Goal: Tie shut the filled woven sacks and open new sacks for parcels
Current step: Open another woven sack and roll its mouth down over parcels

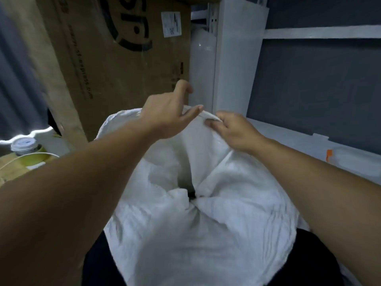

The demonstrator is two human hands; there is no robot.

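A filled white woven sack [185, 234] stands in front of me, its top bunched toward a small dark gap at the middle. Its far rim [206, 114] is pulled up into a ridge between my hands. My left hand [167, 112] holds that rim from the left, thumb along the edge and index finger raised. My right hand [231, 129] pinches the same rim from the right, fingertips curled over the fabric.
A large printed cardboard box [107, 58] leans at the back left. A white post [235, 58] and white shelf [309, 145] run along the right against a dark wall. A lidded cup [24, 144] and a tape roll [35, 159] sit at the left edge.
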